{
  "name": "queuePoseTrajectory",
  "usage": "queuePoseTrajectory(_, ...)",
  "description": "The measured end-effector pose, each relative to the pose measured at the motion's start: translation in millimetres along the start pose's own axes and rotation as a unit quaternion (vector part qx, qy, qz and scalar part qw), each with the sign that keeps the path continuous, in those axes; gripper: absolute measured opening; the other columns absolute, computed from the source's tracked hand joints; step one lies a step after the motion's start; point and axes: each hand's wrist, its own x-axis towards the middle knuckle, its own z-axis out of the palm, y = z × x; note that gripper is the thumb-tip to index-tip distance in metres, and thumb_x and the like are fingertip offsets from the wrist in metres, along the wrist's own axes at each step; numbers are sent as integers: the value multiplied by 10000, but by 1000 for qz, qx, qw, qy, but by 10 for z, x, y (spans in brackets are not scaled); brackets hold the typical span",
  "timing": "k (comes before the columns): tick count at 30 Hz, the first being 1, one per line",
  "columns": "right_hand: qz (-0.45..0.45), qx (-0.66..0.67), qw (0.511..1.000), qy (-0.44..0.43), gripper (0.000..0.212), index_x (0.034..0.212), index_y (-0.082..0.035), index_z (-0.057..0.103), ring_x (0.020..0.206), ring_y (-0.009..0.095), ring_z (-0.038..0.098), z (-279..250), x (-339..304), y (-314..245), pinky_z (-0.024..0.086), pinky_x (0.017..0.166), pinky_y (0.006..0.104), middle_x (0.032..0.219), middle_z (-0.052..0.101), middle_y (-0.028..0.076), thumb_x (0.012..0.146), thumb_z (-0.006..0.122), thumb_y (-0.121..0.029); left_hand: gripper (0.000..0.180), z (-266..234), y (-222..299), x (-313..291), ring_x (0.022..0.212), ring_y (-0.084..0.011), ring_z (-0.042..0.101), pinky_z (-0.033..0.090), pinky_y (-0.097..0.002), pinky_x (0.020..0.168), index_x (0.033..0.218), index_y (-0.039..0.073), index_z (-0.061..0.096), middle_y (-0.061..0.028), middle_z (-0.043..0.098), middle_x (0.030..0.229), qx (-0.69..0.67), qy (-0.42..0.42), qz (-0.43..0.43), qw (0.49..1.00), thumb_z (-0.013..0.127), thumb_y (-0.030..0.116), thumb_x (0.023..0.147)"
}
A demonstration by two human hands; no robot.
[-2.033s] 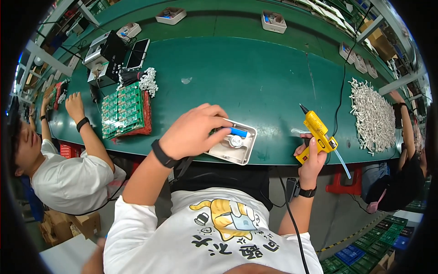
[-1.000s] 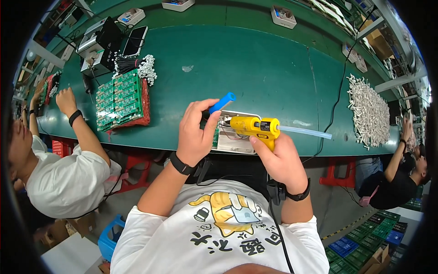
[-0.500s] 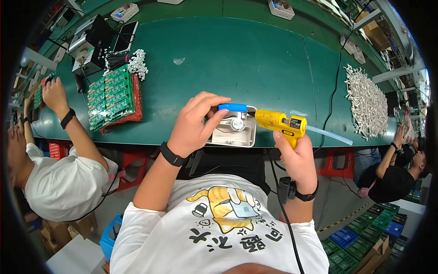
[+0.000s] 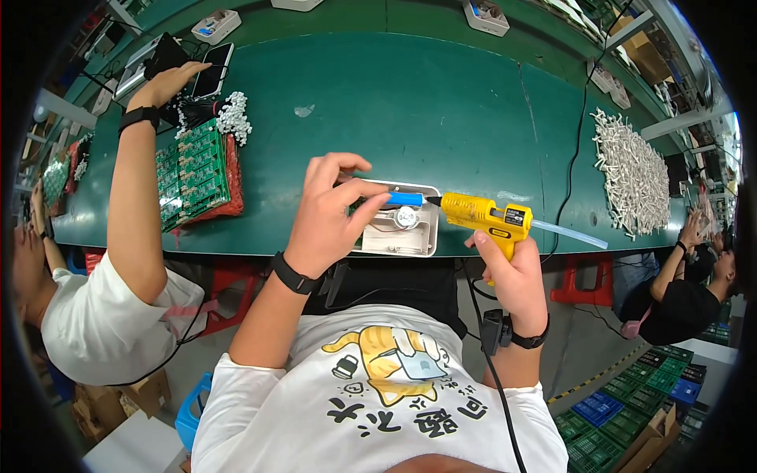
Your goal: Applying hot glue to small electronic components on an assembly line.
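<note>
A white plastic case lies open near the front edge of the table, with a round white part and thin wires inside. My left hand is closed at the left end of a blue cylindrical battery, pinching it between thumb and fingers along the case's far side. The fingers partly hide the case's left half. Wrapped round the handle of a yellow hot glue gun is my right hand. The gun's dark nozzle points left, close to the battery's right end. A translucent glue stick sticks out behind.
Stacked green circuit boards and white connectors stand at the left. A co-worker's hand reaches past them beside a phone-like slab. Right of me lie a pile of small white parts and a black cable.
The blue battery and my left hand have moved slightly nearer me, the battery now lower over the case. The glue gun has barely shifted. The co-worker's arm at left has stretched forward.
</note>
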Motion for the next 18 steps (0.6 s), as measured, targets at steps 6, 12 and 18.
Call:
queuePoseTrajectory(6,-4,-3,1000,-1,327,1115,19,718,586,55,550,65,83,-33,443,511,229,836,692,21,1034,720,-298,109,35,8,43,933,-259,654,535,-372,843,1034,43,781,-94,717,1012,-82,-40,-153,984,770,72,930)
queuePoseTrajectory(12,2,-45,999,-13,324,1103,16,721,571,55,543,38,79,-73,442,516,236,825,693,16,1031,725,-300,136,24,-75,103,920,-276,638,526,-405,862,1068,58,796,-92,711,997,-53,-93,-138,985,732,102,956)
queuePoseTrajectory(18,-16,-37,999,-1,302,1103,15,728,598,50,546,33,-44,-56,439,523,237,826,682,5,1031,725,-278,136,47,-142,92,899,-254,629,510,-390,863,1065,66,799,-81,714,975,-80,-108,-162,978,735,116,957)
